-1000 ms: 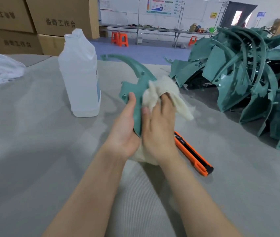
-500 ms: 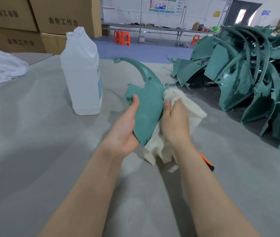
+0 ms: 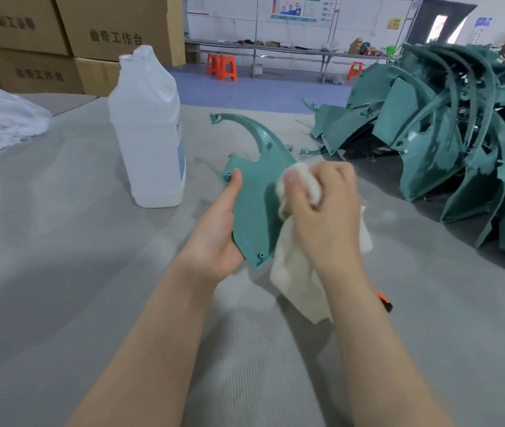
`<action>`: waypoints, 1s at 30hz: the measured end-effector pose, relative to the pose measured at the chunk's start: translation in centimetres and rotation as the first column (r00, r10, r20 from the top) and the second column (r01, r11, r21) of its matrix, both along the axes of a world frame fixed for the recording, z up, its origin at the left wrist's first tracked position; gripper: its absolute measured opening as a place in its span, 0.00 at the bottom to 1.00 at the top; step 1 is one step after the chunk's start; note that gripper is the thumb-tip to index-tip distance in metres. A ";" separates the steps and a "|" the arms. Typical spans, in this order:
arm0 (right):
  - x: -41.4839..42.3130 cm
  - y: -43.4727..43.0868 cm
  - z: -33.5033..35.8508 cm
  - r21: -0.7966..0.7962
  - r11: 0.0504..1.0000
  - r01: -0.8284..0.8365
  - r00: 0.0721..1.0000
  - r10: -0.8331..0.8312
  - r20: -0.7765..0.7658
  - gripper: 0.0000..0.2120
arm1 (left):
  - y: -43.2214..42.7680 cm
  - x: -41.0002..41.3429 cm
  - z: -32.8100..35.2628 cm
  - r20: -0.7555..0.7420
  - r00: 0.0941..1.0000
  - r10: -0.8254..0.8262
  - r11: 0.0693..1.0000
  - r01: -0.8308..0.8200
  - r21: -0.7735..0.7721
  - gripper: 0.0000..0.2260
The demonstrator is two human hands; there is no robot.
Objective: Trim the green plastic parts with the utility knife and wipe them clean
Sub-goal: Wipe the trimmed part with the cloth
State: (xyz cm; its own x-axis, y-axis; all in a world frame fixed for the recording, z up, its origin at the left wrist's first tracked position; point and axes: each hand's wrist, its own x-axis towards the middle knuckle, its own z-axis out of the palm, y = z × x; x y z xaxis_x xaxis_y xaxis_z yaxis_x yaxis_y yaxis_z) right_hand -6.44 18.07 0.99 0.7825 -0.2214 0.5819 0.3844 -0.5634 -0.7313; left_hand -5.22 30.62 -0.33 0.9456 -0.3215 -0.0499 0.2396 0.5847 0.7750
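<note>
Covering most of the utility knife (image 3: 385,302) is the right forearm (image 3: 352,306).

The part (image 3: 254,192) in the middle is a flat teal green, the same shade as the pile of parts (image 3: 429,134) at the far right. The cloth (image 3: 297,282) against it is cream white. The knife (image 3: 382,298), near right, shows orange with black. The bottle (image 3: 146,134) at the left is cloudy white with a blue label edge. The table (image 3: 60,272) is grey with fine ribbing. Far off stand brown boxes (image 3: 115,26) with dark print, orange stools (image 3: 222,67) and a blue floor (image 3: 245,90).
</note>
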 end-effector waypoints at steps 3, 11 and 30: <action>-0.3 2.3 -1.2 -0.098 0.983 -0.155 0.987 0.149 -0.065 0.12 | -0.1 0.0 -0.1 0.013 1.000 -0.028 0.998 0.029 -0.049 0.21; 0.1 2.8 -1.7 0.011 0.999 -0.053 0.996 0.052 0.071 0.09 | 0.0 -0.2 0.1 0.051 0.996 -0.069 0.994 0.072 -0.076 0.26; -0.9 4.6 -3.2 -0.097 0.991 -0.091 0.986 0.103 0.133 0.09 | 0.4 0.1 -0.1 0.058 0.998 -0.032 0.993 0.039 -0.115 0.27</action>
State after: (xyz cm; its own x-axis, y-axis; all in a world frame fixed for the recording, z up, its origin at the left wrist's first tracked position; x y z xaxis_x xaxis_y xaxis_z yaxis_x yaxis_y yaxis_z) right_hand -7.29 22.72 -2.21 0.7087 -0.0901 0.6997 0.5341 -0.5794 -0.6156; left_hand -5.13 31.02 -0.42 0.9337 -0.3556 0.0422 0.2202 0.6631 0.7154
